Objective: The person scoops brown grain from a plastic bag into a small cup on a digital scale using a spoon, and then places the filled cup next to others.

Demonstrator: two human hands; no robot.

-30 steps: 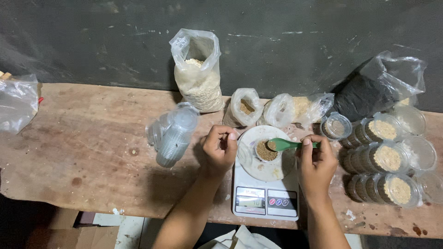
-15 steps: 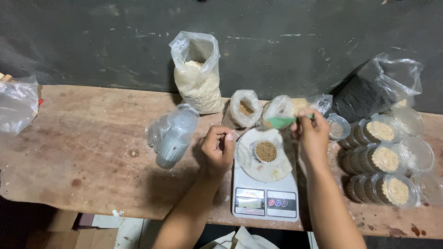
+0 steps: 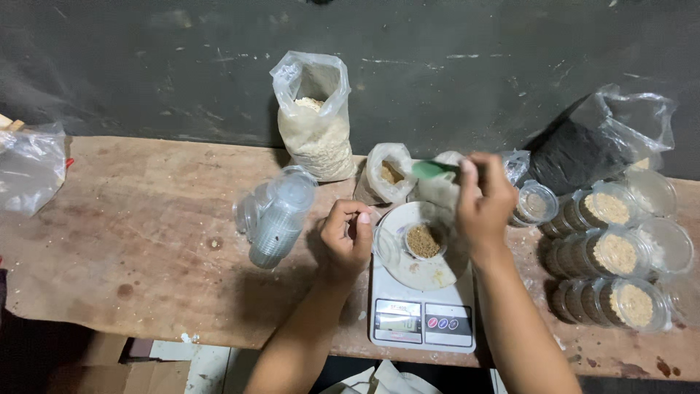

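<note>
A white kitchen scale (image 3: 421, 321) sits at the table's front edge with a white plate (image 3: 430, 273) on it. On the plate stands a small clear cup (image 3: 424, 241) with brown grain. My left hand (image 3: 347, 237) rests curled at the plate's left rim, touching it. My right hand (image 3: 484, 204) holds a green spoon (image 3: 432, 170), raised over the small open bags (image 3: 389, 174) of grain behind the scale.
A tall clear bag of pale flakes (image 3: 316, 135) stands at the back. A sleeve of stacked clear cups (image 3: 277, 215) lies left of the scale. Rows of filled lidded cups (image 3: 616, 252) and a dark bag (image 3: 583, 149) sit at right. A plastic bag (image 3: 29, 171) lies far left.
My right hand lifted the green spoon off the cup on the scale and moved it back toward the small bags. My left hand stayed by the plate.
</note>
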